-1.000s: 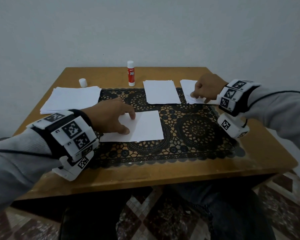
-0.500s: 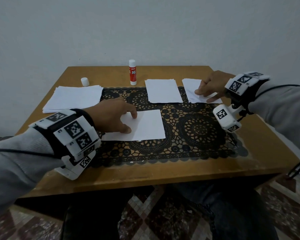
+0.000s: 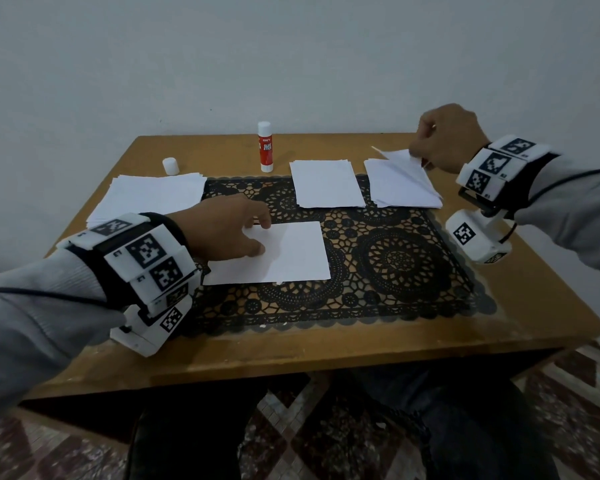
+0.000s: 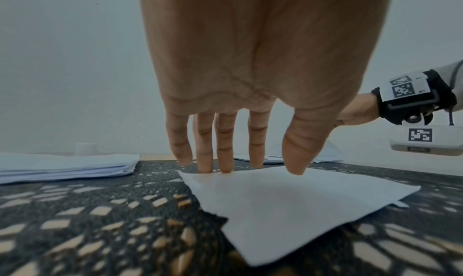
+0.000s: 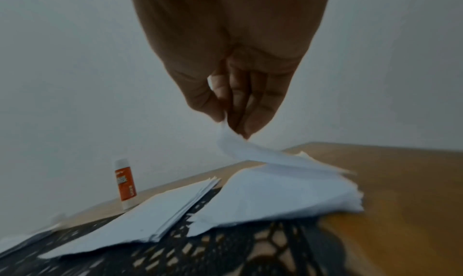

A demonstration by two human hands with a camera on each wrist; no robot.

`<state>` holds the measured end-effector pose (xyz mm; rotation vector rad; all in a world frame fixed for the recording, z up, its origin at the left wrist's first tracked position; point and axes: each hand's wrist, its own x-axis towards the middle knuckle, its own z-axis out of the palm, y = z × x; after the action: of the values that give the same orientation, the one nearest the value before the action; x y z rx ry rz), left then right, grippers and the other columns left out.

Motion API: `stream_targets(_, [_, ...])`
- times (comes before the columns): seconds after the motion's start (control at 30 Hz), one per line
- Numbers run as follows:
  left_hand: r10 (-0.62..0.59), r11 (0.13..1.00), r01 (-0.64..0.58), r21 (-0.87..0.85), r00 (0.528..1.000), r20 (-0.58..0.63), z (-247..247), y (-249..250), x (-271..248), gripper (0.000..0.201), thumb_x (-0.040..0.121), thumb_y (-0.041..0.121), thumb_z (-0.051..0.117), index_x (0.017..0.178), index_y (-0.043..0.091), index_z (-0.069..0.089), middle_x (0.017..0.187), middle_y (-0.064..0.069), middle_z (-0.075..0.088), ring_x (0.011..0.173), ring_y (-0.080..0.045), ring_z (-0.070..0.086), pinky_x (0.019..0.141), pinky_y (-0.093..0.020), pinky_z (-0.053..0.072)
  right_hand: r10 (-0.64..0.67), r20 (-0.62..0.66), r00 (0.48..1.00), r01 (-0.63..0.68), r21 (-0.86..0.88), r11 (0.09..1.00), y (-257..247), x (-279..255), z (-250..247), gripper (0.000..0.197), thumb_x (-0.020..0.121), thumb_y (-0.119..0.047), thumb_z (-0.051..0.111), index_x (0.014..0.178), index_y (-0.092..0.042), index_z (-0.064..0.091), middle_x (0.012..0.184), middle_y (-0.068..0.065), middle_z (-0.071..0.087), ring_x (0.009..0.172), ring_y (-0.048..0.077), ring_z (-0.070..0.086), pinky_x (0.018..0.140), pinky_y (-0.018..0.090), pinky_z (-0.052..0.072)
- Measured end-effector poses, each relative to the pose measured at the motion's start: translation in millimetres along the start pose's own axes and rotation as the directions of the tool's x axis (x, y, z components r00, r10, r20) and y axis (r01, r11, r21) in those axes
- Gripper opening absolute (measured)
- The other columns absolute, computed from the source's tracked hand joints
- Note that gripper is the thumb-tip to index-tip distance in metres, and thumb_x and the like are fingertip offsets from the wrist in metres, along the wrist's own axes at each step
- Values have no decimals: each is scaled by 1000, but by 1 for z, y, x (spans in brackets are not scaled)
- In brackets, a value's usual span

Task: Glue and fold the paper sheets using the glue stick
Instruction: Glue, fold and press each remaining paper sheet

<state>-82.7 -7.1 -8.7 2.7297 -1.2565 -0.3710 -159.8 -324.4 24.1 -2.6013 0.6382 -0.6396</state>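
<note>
- A black lace mat [image 3: 388, 261] with round openwork motifs covers the middle of the wooden table [image 3: 326, 348].
- A smooth white sheet [image 3: 291, 254] lies flat near the mat's front-left part.
- The left hand [image 3: 229, 230], fingers straight, presses down on this sheet's left edge.
- The right hand [image 3: 447, 136], near the table's back-right corner, pinches a thin top sheet [image 3: 400, 157] between thumb and fingers, one end lifted off a ragged-edged stack [image 3: 402, 188].
- The red-and-white glue stick [image 3: 265, 147], a plastic cylinder, stands upright at the table's back edge.
</note>
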Motion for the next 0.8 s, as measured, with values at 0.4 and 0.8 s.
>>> stream_targets(0.4, [0,999,-8,-45,985,-172,-3,-1,3,31,88,26,64,117,19,57,112,-5,56,99,-20,53,82,-29,43,-240,-118,964,227,-110,968,-20,2,-15,19,77,-5,62,95,-6,68,89,10,66,80,20,58,73,23,40])
stream_targets(0.8, [-275,370,-4,-929,955,-114,-35,5,-8,35,85,-5,56,119,2,56,95,-9,65,92,-24,59,89,-36,46,-303,366,880,-176,843,509,-117,-45,-25,18,87,10,50,90,-3,62,85,10,64,74,20,65,69,29,56])
